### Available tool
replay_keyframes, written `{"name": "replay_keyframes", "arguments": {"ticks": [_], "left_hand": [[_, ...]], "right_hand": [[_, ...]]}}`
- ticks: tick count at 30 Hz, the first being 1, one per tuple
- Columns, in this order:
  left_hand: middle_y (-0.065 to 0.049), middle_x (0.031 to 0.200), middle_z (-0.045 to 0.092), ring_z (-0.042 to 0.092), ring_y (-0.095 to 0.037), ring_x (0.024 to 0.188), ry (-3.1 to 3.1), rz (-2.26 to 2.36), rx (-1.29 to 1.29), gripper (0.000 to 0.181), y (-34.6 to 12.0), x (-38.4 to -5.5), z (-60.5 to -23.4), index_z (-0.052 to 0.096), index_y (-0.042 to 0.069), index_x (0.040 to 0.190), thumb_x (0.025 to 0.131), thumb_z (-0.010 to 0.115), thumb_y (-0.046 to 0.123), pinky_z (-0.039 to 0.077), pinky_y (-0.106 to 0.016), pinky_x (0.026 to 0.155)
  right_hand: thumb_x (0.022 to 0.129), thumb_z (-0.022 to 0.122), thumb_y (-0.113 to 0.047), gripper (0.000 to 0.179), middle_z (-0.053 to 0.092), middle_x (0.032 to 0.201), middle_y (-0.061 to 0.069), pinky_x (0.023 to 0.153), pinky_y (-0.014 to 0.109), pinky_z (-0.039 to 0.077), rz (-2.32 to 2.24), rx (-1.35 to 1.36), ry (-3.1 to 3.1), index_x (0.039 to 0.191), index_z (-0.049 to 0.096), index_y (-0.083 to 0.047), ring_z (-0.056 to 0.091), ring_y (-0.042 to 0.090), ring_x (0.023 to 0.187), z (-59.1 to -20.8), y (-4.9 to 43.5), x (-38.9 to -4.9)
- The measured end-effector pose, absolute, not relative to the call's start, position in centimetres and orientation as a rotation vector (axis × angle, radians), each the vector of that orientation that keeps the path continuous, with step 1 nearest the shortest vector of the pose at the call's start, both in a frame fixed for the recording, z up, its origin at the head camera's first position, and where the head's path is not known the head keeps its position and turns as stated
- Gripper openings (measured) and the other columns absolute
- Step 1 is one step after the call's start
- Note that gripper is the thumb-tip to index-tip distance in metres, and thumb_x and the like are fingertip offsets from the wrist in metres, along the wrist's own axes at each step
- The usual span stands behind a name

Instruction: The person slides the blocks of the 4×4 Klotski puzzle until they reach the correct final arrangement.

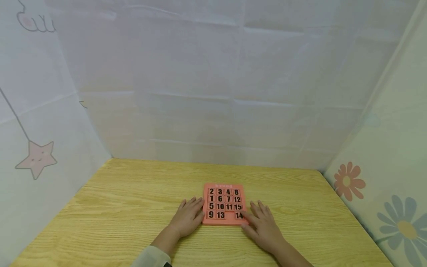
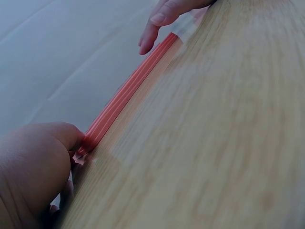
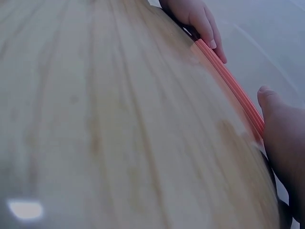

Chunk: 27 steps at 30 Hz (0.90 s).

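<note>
A coral-red sliding number puzzle (image 1: 221, 223) lies flat on the table, its square tiles printed with black numbers. In its bottom row a gap shows between the 13 tile (image 1: 220, 215) and the 14 tile (image 1: 238, 216). My left hand (image 1: 187, 218) rests along the left edge, fingers extended and thumb at the lower corner. At the lower right, my right hand (image 1: 264, 229) has its index fingertip on the 14 tile, the other fingers spread beside the frame. Both wrist views show the puzzle's side edge (image 2: 126, 93) between the two hands, with its top face hidden.
The wood-grain table (image 1: 133, 193) extends around the puzzle on all sides. Pale fabric walls (image 1: 200, 74) enclose it at the back and both sides, printed with a pink star (image 1: 36, 159) on the left and flowers (image 1: 349, 181) on the right.
</note>
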State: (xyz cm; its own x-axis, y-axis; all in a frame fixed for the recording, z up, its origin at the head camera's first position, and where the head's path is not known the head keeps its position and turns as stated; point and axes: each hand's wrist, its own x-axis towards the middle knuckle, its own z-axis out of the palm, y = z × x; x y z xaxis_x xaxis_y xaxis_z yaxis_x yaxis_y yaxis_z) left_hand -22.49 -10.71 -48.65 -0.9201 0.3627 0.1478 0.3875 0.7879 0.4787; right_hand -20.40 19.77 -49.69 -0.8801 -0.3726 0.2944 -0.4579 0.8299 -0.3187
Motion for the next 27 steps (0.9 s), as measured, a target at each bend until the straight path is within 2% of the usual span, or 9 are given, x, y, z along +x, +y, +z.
{"name": "replay_keyframes", "arguments": {"ticks": [13, 20, 27], "left_hand": [[-0.014, 0.152, 0.044, 0.033, -0.038, 0.145, -2.926, -0.792, -0.626, 0.05, -10.8, -22.7, -48.8, 0.046, 0.003, 0.146, 0.103, 0.045, 0.029, 0.015, -0.06, 0.121], [-0.014, 0.152, 0.044, 0.033, -0.038, 0.145, -2.934, -0.783, -0.623, 0.05, -10.8, -22.7, -48.8, 0.046, 0.003, 0.146, 0.103, 0.045, 0.029, 0.015, -0.06, 0.121], [-0.014, 0.152, 0.045, 0.034, -0.037, 0.145, -2.93, -0.792, -0.617, 0.05, -10.8, -22.6, -48.8, 0.046, 0.002, 0.145, 0.103, 0.045, 0.029, 0.016, -0.06, 0.121]], "right_hand": [[0.096, 0.056, -0.047, 0.045, 0.046, 0.15, 0.019, 0.118, 0.065, 0.018, 0.572, 0.646, -2.789, 0.134, 0.062, -0.024, 0.026, 0.045, 0.146, -49.7, 19.9, -20.2], [0.096, 0.055, -0.048, 0.047, 0.042, 0.153, 0.017, 0.119, 0.064, 0.015, 0.572, 0.665, -2.813, 0.137, 0.059, -0.026, 0.024, 0.044, 0.147, -49.7, 19.5, -20.4], [0.095, 0.056, -0.047, 0.048, 0.043, 0.152, 0.018, 0.117, 0.066, 0.017, 0.593, 0.7, -2.792, 0.136, 0.06, -0.023, 0.025, 0.046, 0.146, -49.8, 18.9, -20.4]]}}
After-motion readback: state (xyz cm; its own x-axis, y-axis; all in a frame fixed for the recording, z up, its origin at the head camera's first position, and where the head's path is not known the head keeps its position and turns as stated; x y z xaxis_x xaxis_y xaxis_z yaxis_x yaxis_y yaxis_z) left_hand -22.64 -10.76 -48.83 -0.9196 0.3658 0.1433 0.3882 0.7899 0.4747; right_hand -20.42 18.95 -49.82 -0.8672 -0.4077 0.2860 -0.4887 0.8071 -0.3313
